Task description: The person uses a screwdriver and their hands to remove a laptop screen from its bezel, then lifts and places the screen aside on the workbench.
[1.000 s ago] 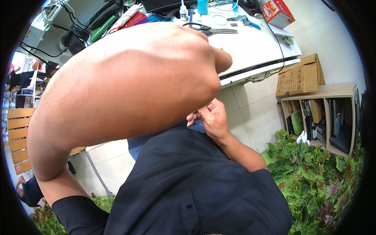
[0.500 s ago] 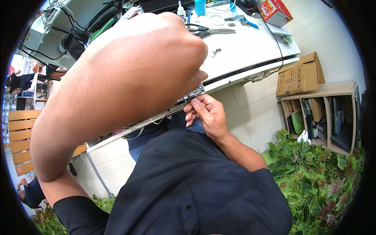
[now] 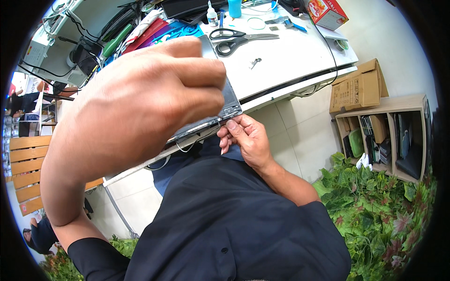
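Beneath left hand (image 3: 157,89), beside right hand (image 3: 253,140): apparently working on flat device (image 3: 230,111) | curled hands apart, cannot tell grips | likely needs steadying next

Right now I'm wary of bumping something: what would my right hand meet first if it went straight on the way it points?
Most likely the right-hand near corner of the dark flat device; the right hand's fingertips look very close to it, though contact is hard to tell.
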